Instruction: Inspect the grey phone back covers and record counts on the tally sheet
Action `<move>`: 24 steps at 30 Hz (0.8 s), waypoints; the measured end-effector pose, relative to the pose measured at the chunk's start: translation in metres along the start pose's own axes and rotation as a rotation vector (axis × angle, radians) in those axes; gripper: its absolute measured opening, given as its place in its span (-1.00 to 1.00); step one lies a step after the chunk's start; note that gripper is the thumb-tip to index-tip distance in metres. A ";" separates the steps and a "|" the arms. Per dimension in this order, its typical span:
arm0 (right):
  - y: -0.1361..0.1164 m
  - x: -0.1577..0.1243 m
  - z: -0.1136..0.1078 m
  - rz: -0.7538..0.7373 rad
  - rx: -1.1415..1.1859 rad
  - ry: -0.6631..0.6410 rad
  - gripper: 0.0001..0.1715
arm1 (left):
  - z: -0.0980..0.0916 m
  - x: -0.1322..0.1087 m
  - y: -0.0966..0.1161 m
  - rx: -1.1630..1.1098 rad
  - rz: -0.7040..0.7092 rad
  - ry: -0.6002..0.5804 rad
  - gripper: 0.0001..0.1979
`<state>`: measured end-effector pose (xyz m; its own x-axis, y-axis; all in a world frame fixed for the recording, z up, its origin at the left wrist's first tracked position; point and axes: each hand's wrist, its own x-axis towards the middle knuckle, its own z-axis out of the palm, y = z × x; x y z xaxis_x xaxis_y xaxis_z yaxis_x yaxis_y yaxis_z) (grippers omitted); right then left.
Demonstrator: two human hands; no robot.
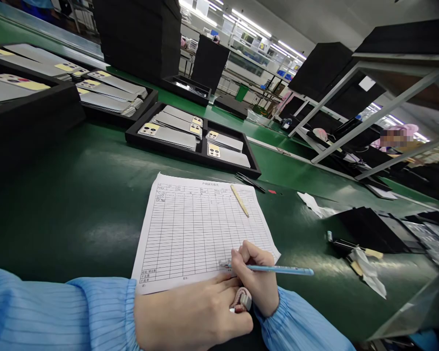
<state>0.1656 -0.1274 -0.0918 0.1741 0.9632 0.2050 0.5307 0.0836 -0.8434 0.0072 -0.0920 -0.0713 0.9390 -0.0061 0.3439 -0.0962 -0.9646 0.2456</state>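
Note:
My right hand is closed round a light blue pen, its tip on the lower part of a printed table form. My left hand lies flat across the sheet's bottom edge, fingers stretched toward my right hand and partly hidden under it. Between its thumb and fingers shows a small pinkish braided piece with a grey end; whether it is gripped or worn I cannot tell. A slim yellow pointed stick rests on the form's upper right. Dark tweezers lie just beyond the sheet.
Black trays of flat grey panels with camera-hole ends stand beyond the form and at left. To the right are crumpled white tissue, black sheets and a metal frame shelf. Another person sits at the far right.

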 end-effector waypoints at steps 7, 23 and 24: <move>-0.003 0.003 0.002 -0.016 0.023 0.015 -0.57 | -0.004 0.000 0.001 -0.015 -0.005 -0.011 -0.90; -0.007 0.005 0.001 0.075 0.242 0.156 -0.68 | -0.004 -0.001 0.001 -0.055 -0.041 -0.023 -0.90; -0.008 0.007 0.001 0.079 0.257 0.142 -0.70 | -0.004 -0.001 0.002 -0.050 -0.054 -0.024 -0.89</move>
<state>0.1616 -0.1210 -0.0838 0.3300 0.9255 0.1861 0.2865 0.0897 -0.9539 0.0050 -0.0928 -0.0678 0.9509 0.0389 0.3070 -0.0609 -0.9492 0.3088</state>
